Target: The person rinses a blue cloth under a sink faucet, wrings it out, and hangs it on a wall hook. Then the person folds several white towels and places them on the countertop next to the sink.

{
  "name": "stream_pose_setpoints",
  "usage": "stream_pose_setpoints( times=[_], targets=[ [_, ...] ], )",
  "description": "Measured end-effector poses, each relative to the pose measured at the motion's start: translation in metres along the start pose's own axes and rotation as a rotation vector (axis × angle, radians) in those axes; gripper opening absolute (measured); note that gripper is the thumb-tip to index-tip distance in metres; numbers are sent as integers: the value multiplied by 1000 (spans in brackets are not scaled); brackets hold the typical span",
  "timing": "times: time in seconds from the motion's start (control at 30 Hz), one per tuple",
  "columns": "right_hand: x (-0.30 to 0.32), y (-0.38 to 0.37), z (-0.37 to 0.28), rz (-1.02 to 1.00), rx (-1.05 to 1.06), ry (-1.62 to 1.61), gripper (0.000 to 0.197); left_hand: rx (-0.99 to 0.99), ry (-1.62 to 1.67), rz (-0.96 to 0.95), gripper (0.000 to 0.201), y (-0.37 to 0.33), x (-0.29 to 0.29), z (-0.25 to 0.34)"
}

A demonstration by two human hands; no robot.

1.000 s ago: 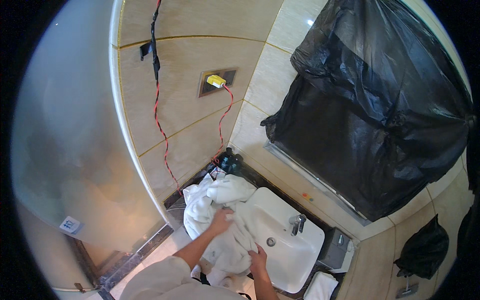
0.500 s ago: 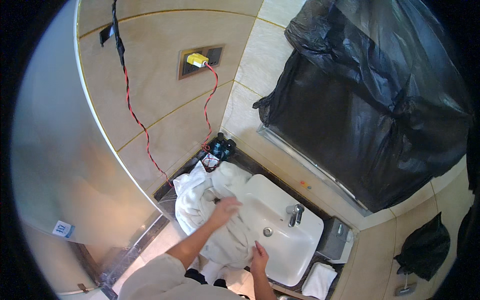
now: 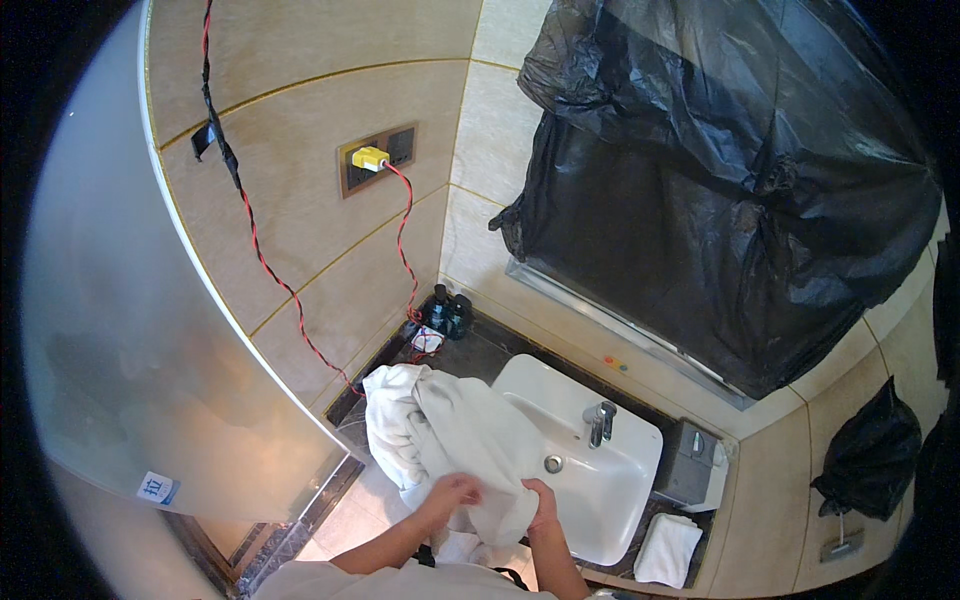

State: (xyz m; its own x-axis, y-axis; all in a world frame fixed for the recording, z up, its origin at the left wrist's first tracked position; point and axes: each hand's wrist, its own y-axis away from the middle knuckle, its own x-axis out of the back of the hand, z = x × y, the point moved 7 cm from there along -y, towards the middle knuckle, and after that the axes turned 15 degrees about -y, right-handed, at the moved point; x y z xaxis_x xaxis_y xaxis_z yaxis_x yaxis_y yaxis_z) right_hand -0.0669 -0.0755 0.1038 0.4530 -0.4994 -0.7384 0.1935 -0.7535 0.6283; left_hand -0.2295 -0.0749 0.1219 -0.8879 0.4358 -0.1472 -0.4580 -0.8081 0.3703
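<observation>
Basically both hands grip the white towel [image 3: 450,440]: left hand [image 3: 452,492] and right hand [image 3: 541,500] fingers look closed on its near edge; bulk runs away-left from the fingers, beside the sink [image 3: 600,500].

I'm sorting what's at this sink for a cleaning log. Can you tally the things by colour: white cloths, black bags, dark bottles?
White cloths: 2, the big towel under both hands and a folded cloth right of the sink
Black bags: 2, the large bag and a small bag
Dark bottles: 2
Total: 6
</observation>
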Motion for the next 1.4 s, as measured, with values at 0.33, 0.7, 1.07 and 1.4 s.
stream_pose_setpoints(
  times=[0.33, 0.7, 1.07, 1.4],
  targets=[
    [-26, 59, 6, -319, 73, 678, 53, -52, 806, 52, 47, -56, 19, 56],
    [-18, 157, -39, -153, 423, -286, 53, -400, -520, -727, 69, 30, -107, 104],
    [46, 199, -65, -197, 626, 125, 61, 176, 64, -697, 69, 69, -148, 42],
    [136, 283, -93, -188, 585, -224, 54, 50, 477, -456, 60, 97, -187, -3]
  ],
)
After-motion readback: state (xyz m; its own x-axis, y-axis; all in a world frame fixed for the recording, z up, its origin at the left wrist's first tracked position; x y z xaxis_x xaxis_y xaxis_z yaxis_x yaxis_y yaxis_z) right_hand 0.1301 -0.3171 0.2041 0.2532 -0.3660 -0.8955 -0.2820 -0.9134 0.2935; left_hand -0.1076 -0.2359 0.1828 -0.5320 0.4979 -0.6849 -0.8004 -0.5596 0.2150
